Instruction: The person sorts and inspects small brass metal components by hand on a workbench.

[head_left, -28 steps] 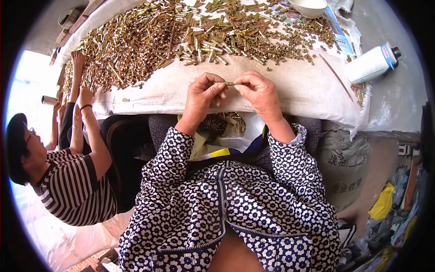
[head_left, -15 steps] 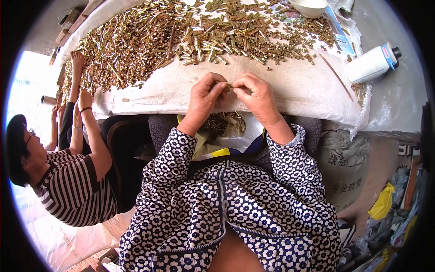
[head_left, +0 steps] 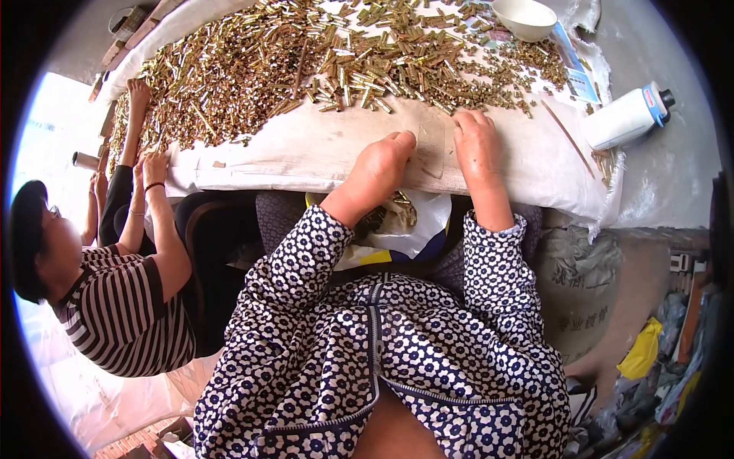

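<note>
My left hand (head_left: 381,170) is closed above the near edge of the cloth-covered table, fingers curled; whatever it may hold is hidden. To its right, my right hand (head_left: 479,153) has its bunched fingers bent down onto the cloth (head_left: 267,162), at the near edge of a scatter of small brass-coloured pieces (head_left: 489,92). Its fingertips are hidden, so I cannot make out what is between them. Beyond my hands lie many short brass-coloured tubes (head_left: 390,65). A dense heap of small brass-coloured pieces (head_left: 222,76) spreads to the left.
A white bowl (head_left: 524,19) stands at the far right. Nearer are a thin stick (head_left: 567,136) and a white bottle (head_left: 625,119) lying on its side. At the left, a person in a striped shirt (head_left: 126,317) reaches to the heap. A plastic bag (head_left: 417,229) with brass-coloured pieces is below the table edge.
My hands, which met over the table edge around a small piece, have come apart. The left has moved slightly right and lower; the right has moved right to the edge of the brass-coloured pieces.
</note>
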